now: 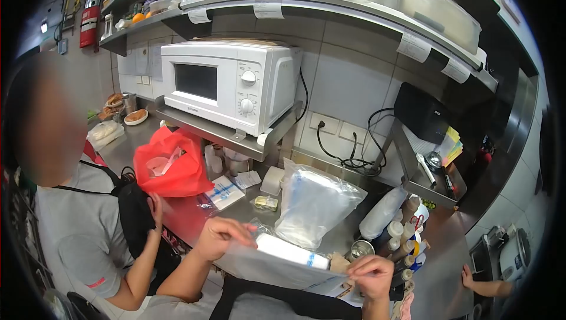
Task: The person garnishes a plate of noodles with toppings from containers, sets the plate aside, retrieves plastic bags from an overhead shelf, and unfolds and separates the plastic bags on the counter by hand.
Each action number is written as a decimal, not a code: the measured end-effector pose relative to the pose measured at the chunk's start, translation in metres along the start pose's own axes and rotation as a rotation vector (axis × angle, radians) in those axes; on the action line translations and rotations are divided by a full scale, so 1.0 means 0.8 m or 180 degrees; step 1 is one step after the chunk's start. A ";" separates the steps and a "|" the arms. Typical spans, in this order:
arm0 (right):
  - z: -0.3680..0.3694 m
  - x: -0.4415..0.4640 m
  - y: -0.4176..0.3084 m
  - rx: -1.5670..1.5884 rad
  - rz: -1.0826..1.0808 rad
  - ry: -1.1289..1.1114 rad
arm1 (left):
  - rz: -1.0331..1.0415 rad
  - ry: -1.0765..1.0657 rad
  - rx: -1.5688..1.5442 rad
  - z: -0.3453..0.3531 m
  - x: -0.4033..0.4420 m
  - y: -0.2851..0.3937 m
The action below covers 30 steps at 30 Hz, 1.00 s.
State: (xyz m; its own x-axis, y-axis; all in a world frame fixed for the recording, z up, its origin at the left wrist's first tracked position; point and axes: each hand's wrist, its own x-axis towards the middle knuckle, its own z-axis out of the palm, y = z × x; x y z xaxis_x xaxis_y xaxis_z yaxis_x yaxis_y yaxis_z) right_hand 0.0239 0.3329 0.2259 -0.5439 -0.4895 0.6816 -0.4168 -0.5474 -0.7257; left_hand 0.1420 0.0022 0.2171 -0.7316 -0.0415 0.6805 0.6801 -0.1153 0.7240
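Note:
My left hand [223, 238] and my right hand [372, 274] stretch a clear plastic bag [277, 268] between them, low in front of my body. Each hand pinches one end of its upper edge. Just behind it lies a white stack with blue marks [292, 250], partly hidden by the clear plastic. Beyond that, a larger clear bag with whitish contents [312, 205] stands on the steel counter. A small yellowish packet [265, 203] and a white packet with blue print [224, 193] are farther left.
A co-worker [82, 214] stands close at left, near a red plastic bag [171, 164]. The white microwave [230, 84] sits on a raised shelf. Several bottles [404, 249] and a metal cup [361, 250] crowd the right side. Another person's hand [469, 277] rests at the right counter edge.

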 end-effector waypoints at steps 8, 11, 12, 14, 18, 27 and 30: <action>0.018 0.022 0.006 -0.0763 -0.0174 0.0819 | -0.0631 0.0765 0.0434 0.034 0.037 -0.014; 0.018 0.030 0.024 -0.0647 -0.0369 0.0955 | -0.0524 0.0829 0.0306 0.034 0.040 -0.024; 0.013 0.031 0.028 -0.0498 -0.0111 0.1102 | -0.0524 0.0843 0.0162 0.032 0.041 -0.027; -0.010 0.021 0.044 -0.0193 0.0426 0.1395 | -0.0648 0.0788 0.0682 0.017 0.037 -0.041; -0.112 -0.053 0.159 -0.3413 0.0648 0.0748 | -0.0606 0.0671 0.1361 0.022 0.032 -0.049; -0.102 -0.125 0.216 -0.5277 0.1303 -0.0123 | -0.0063 -0.0298 0.2197 0.053 0.031 -0.046; -0.110 -0.133 0.221 -0.5267 0.1138 -0.0256 | -0.0522 -0.0230 0.2067 0.053 0.028 -0.045</action>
State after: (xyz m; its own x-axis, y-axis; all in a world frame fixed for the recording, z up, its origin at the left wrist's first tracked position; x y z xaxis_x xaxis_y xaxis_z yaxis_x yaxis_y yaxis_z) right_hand -0.0559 0.3484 0.0168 -0.7585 -0.4817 0.4389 -0.5778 0.8085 -0.1112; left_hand 0.1027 0.0472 0.2110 -0.8382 -0.0054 0.5454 0.4678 0.5068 0.7241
